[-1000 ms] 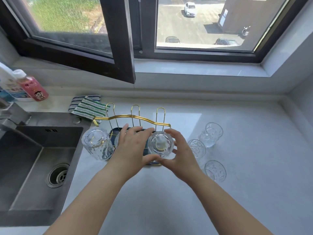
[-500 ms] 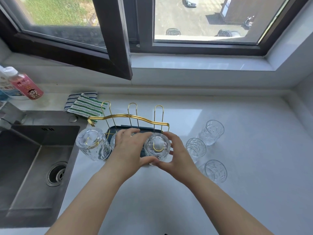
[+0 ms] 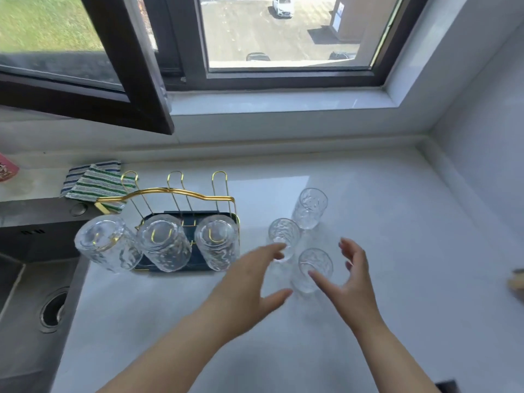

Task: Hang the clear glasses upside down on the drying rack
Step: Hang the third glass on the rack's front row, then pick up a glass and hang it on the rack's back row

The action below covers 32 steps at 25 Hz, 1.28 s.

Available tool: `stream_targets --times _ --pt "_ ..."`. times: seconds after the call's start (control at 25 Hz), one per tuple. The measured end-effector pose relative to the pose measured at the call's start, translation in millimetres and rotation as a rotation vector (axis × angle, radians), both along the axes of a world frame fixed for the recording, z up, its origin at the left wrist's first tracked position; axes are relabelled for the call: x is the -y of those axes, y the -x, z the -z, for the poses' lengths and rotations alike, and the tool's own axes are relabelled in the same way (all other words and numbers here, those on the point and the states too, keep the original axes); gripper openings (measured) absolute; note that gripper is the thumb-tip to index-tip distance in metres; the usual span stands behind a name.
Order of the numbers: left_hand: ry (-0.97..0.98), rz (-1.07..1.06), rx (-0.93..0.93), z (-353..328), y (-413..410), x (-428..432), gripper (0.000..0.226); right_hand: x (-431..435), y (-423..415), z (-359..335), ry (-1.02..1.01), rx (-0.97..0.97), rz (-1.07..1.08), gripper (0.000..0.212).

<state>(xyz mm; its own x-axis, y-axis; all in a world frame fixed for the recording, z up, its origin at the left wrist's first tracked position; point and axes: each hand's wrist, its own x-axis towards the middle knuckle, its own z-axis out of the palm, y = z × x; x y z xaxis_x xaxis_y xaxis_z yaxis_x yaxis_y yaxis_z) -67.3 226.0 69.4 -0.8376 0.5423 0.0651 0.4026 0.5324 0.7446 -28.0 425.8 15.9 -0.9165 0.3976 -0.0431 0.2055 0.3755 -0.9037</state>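
open hands [image 3: 351,282] flanking upright glass [image 3: 313,269]

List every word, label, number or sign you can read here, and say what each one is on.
No text here is legible.
pink label, at the left edge: a printed cartoon figure, any lettering too blurred to read.
blue sign on the building outside the window: too small to read.
glasses and drying rack: no markings visible.

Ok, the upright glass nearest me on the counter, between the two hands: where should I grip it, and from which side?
Grip the nearest glass around its ribbed side wall, about mid-height. It stands upright, mouth up, and the open right hand has clear counter on that side. The left hand would have to work round the middle glass standing close behind. A side grip probably also makes it easier to invert for the rack.
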Motion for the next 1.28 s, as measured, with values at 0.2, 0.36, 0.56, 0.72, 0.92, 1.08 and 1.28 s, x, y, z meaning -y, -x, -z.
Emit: stream_targets --times 0.2,0.36,0.56,0.72,0.92,1.08,1.28 --pt "0.153 0.004 0.307 50.4 6.3 -61.2 0.079 -13.7 -11.3 35.9 0.019 0.259 -0.122 0.097" --pt "0.091 -0.093 0.393 74.6 15.3 -82.0 0.079 -19.9 3.2 41.9 0.016 0.254 -0.196 0.073" --pt "0.072 -0.142 0.388 75.4 19.1 -86.8 0.086 -27.8 1.8 35.8 0.037 0.198 -0.192 0.059" --pt "0.002 -0.159 0.353 52.4 9.9 -77.4 0.072 -33.4 -7.0 16.5 0.051 0.152 -0.247 0.062" --pt "-0.362 -0.218 0.479 5.6 -7.8 -46.6 0.057 -34.7 -12.8 -23.0 0.726 0.264 -0.368 0.073" --pt "-0.456 -0.142 0.442 -29.5 -13.5 -14.7 0.056 0.9 9.9 -60.7 1.031 0.146 -0.515 0.054" --pt "-0.148 -0.239 -0.069 -69.6 29.5 24.7 0.081 38.6 70.5 -128.1 0.502 -0.155 -0.502 0.067"
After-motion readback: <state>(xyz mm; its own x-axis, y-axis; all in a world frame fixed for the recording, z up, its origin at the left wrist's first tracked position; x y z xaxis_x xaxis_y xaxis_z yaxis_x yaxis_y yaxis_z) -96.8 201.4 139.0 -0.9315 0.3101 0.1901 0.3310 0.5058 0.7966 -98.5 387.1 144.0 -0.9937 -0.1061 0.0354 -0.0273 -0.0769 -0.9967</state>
